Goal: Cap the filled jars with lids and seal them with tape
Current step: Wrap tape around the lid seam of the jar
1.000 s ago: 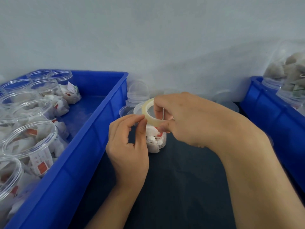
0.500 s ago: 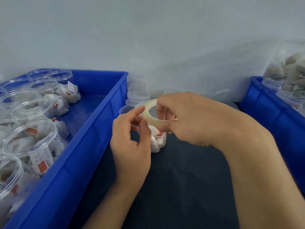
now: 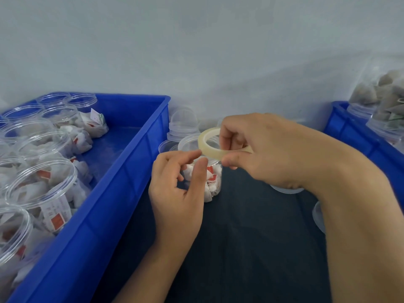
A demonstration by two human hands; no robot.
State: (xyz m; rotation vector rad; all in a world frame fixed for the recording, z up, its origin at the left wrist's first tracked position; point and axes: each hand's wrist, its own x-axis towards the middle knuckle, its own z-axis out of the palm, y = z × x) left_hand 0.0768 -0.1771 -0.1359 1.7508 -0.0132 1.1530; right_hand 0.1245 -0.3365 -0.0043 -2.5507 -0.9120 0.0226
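A small clear jar [image 3: 211,179] filled with white tea bags stands on the dark table, with a clear lid [image 3: 188,143] on top. My right hand [image 3: 258,149] pinches a roll of clear tape [image 3: 206,142] between thumb and fingers, held just above the jar. My left hand [image 3: 177,189] is in front of the jar, its fingers loosely curled. Its index fingertip touches the roll's near edge and its thumb stands just below. No loose tape end is visible.
A blue crate [image 3: 122,178] on the left holds several open filled jars [image 3: 41,184]. A stack of clear lids [image 3: 183,125] stands behind the jar. Loose lids [image 3: 286,190] lie under my right forearm. Another blue crate [image 3: 349,127] with filled jars sits at the right.
My left hand let go of its pinch at the roll's edge, dipped, and came back with the index fingertip on the roll. My right hand has tilted the roll slightly.
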